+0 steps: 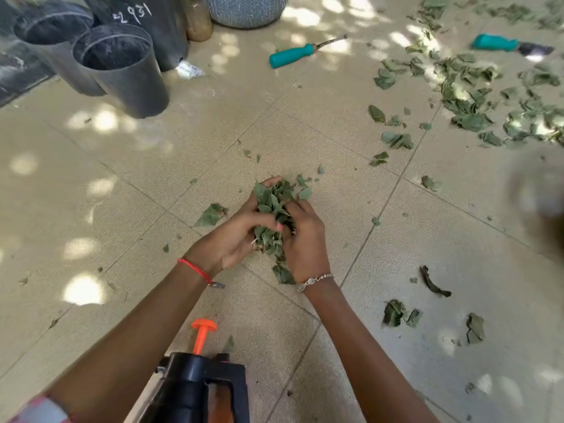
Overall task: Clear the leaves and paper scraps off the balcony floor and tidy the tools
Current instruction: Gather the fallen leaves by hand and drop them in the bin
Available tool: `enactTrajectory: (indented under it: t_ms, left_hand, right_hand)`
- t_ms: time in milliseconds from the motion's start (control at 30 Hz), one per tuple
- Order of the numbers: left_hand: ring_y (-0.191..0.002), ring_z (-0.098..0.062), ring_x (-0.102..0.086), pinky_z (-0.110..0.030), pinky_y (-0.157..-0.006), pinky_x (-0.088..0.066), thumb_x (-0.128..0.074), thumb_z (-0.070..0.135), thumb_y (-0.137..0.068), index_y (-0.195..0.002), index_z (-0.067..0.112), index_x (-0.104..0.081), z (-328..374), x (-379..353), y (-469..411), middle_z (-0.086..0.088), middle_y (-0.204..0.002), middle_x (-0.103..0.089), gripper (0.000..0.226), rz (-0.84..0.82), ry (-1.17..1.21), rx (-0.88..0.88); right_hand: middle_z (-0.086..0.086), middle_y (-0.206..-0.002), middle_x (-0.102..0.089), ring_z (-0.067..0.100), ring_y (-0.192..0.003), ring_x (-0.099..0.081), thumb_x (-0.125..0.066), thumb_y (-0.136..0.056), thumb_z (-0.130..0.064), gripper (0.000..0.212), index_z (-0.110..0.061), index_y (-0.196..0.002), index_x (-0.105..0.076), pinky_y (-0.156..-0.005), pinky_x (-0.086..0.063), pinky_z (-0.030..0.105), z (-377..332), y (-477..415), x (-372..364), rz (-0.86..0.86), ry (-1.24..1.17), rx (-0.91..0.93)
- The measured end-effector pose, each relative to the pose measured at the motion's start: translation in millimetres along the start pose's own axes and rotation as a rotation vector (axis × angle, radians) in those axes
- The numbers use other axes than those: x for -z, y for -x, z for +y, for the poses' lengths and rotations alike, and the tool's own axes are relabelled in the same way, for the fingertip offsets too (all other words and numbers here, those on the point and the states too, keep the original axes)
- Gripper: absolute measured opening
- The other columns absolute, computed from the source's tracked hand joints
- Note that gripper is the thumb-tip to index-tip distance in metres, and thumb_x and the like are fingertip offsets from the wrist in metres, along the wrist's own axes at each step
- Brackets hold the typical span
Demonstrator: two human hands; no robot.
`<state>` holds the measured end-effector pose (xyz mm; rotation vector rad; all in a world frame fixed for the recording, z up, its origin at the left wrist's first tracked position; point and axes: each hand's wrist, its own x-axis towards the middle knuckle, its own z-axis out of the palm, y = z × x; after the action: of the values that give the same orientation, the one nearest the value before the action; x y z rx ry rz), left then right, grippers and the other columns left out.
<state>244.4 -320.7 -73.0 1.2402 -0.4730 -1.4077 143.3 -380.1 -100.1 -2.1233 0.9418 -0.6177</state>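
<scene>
Balcony floor [116,190], beige tile, sun-dappled. Item 1: handful of green leaves [272,200], gathered at centre frame, cupped between both hands just above the tiles. Left grip [230,238], a bare hand with a red thread at the wrist, fingers curled round the near side of the handful. Right grip [302,236], a bare hand with a metal bracelet, fingers curled round the far side, both holding the same bundle. Item 2: loose leaves [470,96], thick at upper right, thinner toward lower right, all lying flat on the floor. Item 3: paper scrap [189,70], white, at the foot of the black pots [122,68], upper left. Item 4: teal-handled tool [291,56], lying at top centre. Item 5: second teal-handled tool [494,42], lying among the leaves at top right. Item 6: sprayer [198,386], black body with orange plunger, at the bottom edge beside the left forearm.
</scene>
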Motion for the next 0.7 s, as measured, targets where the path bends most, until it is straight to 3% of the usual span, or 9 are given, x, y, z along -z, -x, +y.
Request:
enactTrajectory:
  t_ms: [100, 200, 267, 333, 433, 467, 533, 600, 700]
  left_hand:
    - [-0.097, -0.01, -0.067, -0.022, -0.075, -0.054, -0.07, 0.016, -0.069, -0.127, 0.025, -0.051, 1.2, -8.6, -0.3, 0.001, -0.111, -0.068, 0.061, 0.102, 0.102, -0.025]
    - [-0.091, -0.013, -0.069, -0.02, -0.068, -0.055, -0.065, 0.031, -0.075, -0.119, 0.01, -0.058, -1.9, -19.1, -4.3, -0.005, -0.105, -0.07, 0.049, 0.291, 0.113, -0.057]
    - [-0.089, -0.016, -0.07, -0.022, -0.068, -0.056, -0.068, 0.028, -0.08, -0.111, 0.005, -0.064, -4.5, -19.6, -6.3, -0.006, -0.098, -0.072, 0.038, 0.389, 0.122, -0.05]
    - [-0.089, -0.02, -0.07, -0.026, -0.07, -0.056, -0.07, 0.021, -0.08, -0.105, 0.007, -0.065, -6.5, -16.2, -8.2, -0.006, -0.091, -0.071, 0.029, 0.435, 0.149, -0.038]
    - [-0.08, -0.016, -0.07, -0.024, -0.066, -0.056, -0.071, 0.009, -0.079, -0.094, 0.016, -0.064, -8.2, -12.7, -9.6, -0.002, -0.082, -0.071, 0.019, 0.464, 0.249, -0.04]
    - [-0.074, -0.014, -0.07, -0.022, -0.063, -0.055, -0.07, 0.005, -0.078, -0.09, 0.017, -0.064, -7.9, -12.0, -9.5, 0.0, -0.077, -0.071, 0.018, 0.481, 0.275, -0.044]
    - [-0.064, -0.012, -0.068, -0.021, -0.056, -0.054, -0.067, -0.001, -0.079, -0.082, 0.016, -0.064, -6.5, -8.5, -8.4, 0.001, -0.067, -0.069, 0.018, 0.527, 0.324, -0.054]
    - [-0.058, -0.014, -0.067, -0.022, -0.05, -0.053, -0.064, -0.005, -0.08, -0.078, 0.016, -0.064, -4.9, 0.0, -7.3, -0.002, -0.066, -0.069, 0.021, 0.573, 0.357, -0.062]
    - [-0.053, -0.014, -0.064, -0.019, -0.04, -0.047, -0.059, -0.008, -0.083, -0.075, 0.017, -0.064, -1.3, 15.1, -4.2, -0.007, -0.072, -0.067, 0.027, 0.605, 0.364, -0.092]
  right_hand:
    - [0.016, -0.102, -0.051, 0.008, -0.086, -0.048, -0.052, -0.069, 0.026, 0.047, 0.004, -0.11, -0.062, -0.083, -0.032, -0.006, -4.8, 8.5, -8.9, 0.143, -0.014, 0.022]
    - [0.018, -0.104, -0.054, 0.02, -0.089, -0.057, -0.047, -0.07, 0.023, 0.042, 0.007, -0.106, -0.062, -0.082, -0.032, -0.007, -12.5, 14.3, -15.8, 0.165, -0.028, 0.044]
    - [0.021, -0.111, -0.054, 0.01, -0.097, -0.052, -0.043, -0.07, 0.021, 0.047, 0.01, -0.112, -0.058, -0.084, -0.028, -0.009, -19.1, 18.3, -16.2, 0.137, -0.034, 0.051]
    - [0.02, -0.115, -0.055, 0.007, -0.102, -0.05, -0.042, -0.07, 0.022, 0.051, 0.009, -0.117, -0.056, -0.089, -0.032, -0.003, -23.4, 20.2, -15.0, 0.113, -0.06, 0.032]
    - [0.017, -0.112, -0.062, 0.028, -0.11, -0.058, -0.041, -0.072, 0.017, 0.043, 0.004, -0.106, -0.064, -0.099, -0.044, 0.033, -23.0, 19.3, -17.0, 0.139, -0.059, 0.012]
    - [0.017, -0.111, -0.064, 0.029, -0.111, -0.058, -0.044, -0.073, 0.017, 0.039, 0.004, -0.103, -0.065, -0.099, -0.044, 0.038, -22.1, 18.6, -16.9, 0.125, -0.082, 0.009]
    - [0.012, -0.109, -0.067, 0.028, -0.108, -0.061, -0.05, -0.077, 0.016, 0.037, 0.001, -0.106, -0.066, -0.095, -0.049, 0.034, -21.1, 16.5, -10.5, 0.011, -0.294, -0.059]
    - [0.002, -0.099, -0.071, 0.024, -0.097, -0.064, -0.052, -0.081, 0.013, 0.033, -0.004, -0.104, -0.068, -0.083, -0.054, 0.03, -20.1, 11.1, 3.4, -0.069, -0.589, -0.216]
    - [0.007, -0.112, -0.067, 0.024, -0.09, -0.064, -0.047, -0.089, 0.006, 0.028, -0.01, -0.096, -0.069, -0.08, -0.051, 0.037, -3.6, -8.7, 17.7, 0.087, -0.667, -0.24]
